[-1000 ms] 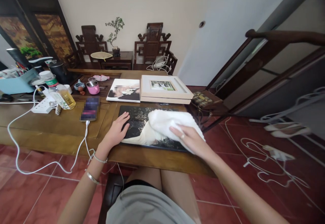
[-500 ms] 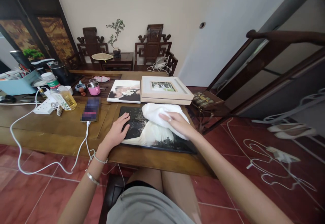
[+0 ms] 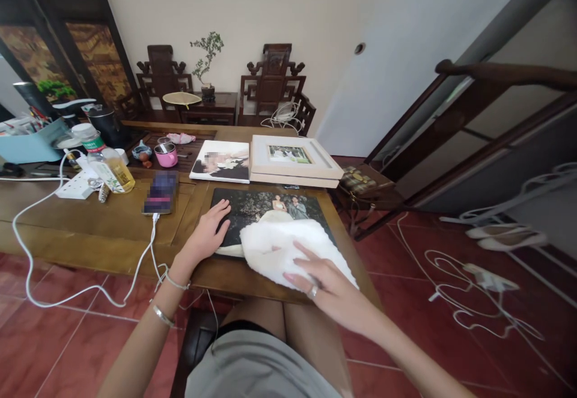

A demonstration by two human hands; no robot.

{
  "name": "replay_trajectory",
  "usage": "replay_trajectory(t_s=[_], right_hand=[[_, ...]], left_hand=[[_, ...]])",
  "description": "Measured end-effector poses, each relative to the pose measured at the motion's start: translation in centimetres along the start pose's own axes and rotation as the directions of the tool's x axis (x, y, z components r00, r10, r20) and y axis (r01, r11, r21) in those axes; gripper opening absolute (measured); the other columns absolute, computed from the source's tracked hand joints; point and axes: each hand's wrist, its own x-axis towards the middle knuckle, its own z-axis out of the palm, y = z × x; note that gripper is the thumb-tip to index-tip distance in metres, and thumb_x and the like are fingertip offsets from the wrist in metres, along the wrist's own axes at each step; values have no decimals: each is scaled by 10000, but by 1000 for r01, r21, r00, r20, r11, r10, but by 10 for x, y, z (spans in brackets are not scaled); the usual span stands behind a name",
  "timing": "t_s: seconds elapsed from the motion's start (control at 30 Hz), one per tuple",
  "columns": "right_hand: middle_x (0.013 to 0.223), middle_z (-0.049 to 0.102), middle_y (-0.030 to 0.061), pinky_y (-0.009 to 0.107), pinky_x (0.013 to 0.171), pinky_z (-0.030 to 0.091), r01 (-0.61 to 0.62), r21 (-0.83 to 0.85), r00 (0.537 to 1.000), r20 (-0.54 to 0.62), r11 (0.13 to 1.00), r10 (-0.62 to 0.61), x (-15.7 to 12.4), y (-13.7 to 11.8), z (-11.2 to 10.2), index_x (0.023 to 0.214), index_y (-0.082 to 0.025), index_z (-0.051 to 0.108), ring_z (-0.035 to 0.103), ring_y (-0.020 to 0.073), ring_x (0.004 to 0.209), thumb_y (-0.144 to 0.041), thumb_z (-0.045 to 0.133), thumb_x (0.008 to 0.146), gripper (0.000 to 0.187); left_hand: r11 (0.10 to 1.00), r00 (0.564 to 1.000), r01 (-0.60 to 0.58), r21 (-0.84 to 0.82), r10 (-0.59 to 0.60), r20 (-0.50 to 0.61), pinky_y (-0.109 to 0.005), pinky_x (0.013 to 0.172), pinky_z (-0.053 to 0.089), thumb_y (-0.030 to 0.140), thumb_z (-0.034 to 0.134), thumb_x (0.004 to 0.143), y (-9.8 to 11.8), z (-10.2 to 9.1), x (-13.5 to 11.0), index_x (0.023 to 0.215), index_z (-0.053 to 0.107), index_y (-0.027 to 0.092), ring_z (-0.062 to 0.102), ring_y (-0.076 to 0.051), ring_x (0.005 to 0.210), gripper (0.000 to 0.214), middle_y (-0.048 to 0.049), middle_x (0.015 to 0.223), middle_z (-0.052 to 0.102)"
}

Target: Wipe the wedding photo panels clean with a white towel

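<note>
1. Red tiles (image 3: 27,350) spread beneath the wooden surface (image 3: 117,223) before me.
2. My left hand (image 3: 208,234) lies flat, unclenched, on the left edge of the dark photo panel (image 3: 246,204).
3. My right hand (image 3: 331,293) rests, fingers spread, on the white cloth (image 3: 270,252), which covers the panel's near right part.

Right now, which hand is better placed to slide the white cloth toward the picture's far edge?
Probably the right hand: its fingers are on the cloth. The left hand rests at the picture's left side, apart from the cloth.
</note>
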Motion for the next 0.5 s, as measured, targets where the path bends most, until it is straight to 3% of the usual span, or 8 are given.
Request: replay_trajectory(t_s=[0.1, 0.2, 0.37, 0.5], right_hand=[[877, 681, 71, 468, 972, 343, 6, -4, 1000, -15, 1000, -6, 8, 1, -4, 682, -240, 629, 471, 357, 1173, -591, 447, 822, 420], [714, 634, 38, 402, 850, 408, 38, -3, 997, -67, 999, -39, 42, 10, -15, 605, -227, 572, 572, 314, 923, -603, 435, 816, 453], [629, 528, -4, 305, 668, 383, 77, -2, 980, -184, 997, -76, 106, 28, -31, 584, -207, 453, 514, 211, 690, -606, 388, 829, 473], [671, 559, 9, 318, 691, 389, 65, -5, 975, -212, 998, -64, 119, 32, -32, 604, -206, 470, 545, 236, 740, -583, 375, 841, 455]], left_hand=[[1000, 1000, 0, 3, 0, 0, -451, 1103, 305, 260, 399, 914, 0, 0, 0, 1233, 531, 125, 368, -227, 1328, 370, -136, 1388, 458], [1000, 1000, -3, -1, 3, -1, -437, 1106, 302, 265, 408, 913, -1, 0, 0, 1231, 533, 120, 374, -224, 1324, 371, -139, 1384, 462], [1000, 1000, -11, -1, 11, 6, -439, 1106, 305, 265, 402, 914, -1, -2, 0, 1231, 533, 118, 375, -221, 1324, 373, -142, 1380, 465], [1000, 1000, -21, -8, 21, -4, -448, 1100, 315, 264, 406, 913, -2, -1, 1, 1229, 535, 143, 378, -222, 1322, 362, -129, 1379, 471]])
